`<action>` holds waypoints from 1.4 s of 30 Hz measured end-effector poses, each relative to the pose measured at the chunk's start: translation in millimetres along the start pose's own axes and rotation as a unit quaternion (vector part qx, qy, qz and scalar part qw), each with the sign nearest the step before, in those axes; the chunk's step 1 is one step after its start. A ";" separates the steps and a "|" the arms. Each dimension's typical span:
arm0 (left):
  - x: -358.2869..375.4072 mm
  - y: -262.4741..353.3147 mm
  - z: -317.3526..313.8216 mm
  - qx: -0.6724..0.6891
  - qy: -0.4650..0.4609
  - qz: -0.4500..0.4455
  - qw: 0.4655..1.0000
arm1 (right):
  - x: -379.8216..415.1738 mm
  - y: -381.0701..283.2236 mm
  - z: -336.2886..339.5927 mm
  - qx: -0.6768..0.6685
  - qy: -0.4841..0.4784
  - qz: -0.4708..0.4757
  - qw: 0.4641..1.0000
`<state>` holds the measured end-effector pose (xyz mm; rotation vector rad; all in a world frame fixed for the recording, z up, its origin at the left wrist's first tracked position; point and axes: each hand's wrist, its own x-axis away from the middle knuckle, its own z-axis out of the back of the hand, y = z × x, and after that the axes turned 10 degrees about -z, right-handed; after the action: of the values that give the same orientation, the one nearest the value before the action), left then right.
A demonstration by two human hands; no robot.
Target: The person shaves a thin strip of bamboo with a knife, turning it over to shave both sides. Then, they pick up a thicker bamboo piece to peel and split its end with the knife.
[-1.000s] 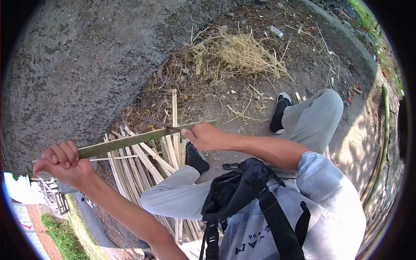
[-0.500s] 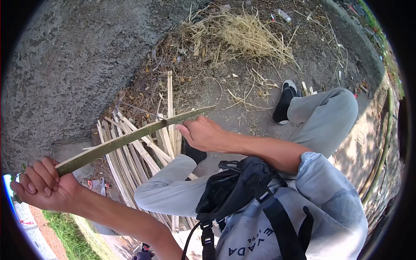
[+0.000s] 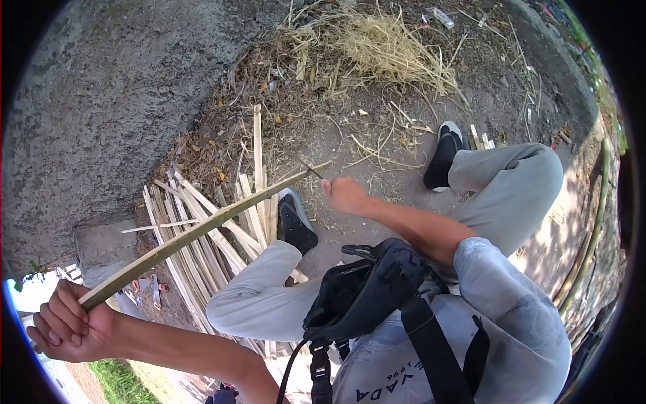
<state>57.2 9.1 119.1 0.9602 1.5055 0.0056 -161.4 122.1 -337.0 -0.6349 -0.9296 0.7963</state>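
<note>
A long green-edged bamboo strip [image 3: 195, 232] runs diagonally from the lower left up to the centre. Its lower end is wrapped by the closed fingers of my left hand [image 3: 70, 323]. My right hand [image 3: 345, 195] is closed around a knife, whose thin dark blade [image 3: 311, 168] crosses the strip close to its far end. The knife's handle is hidden in the fist. Below the strip, many pale split strips [image 3: 192, 262] lie in a pile on the ground.
Thin shavings [image 3: 390, 50] are heaped on the dirt at the top. A rough concrete slab [image 3: 128, 101] fills the upper left. My shod feet [image 3: 444, 158] rest on the ground. Long poles [image 3: 592, 236] lie at the right. A black bag [image 3: 356, 289] hangs at my waist.
My right hand and the blade have moved right, along the strip towards its far end. My left hand has shifted slightly down, with the strip still in it.
</note>
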 end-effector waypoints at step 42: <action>13.7 10.0 5.6 -0.014 0.017 -0.009 1.000 | -36.7 107.8 -37.4 0.111 0.038 -0.068 0.991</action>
<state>69.3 20.3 111.9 0.9281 1.5415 0.0316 -175.9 147.2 -453.3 -0.4001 -0.7930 0.7357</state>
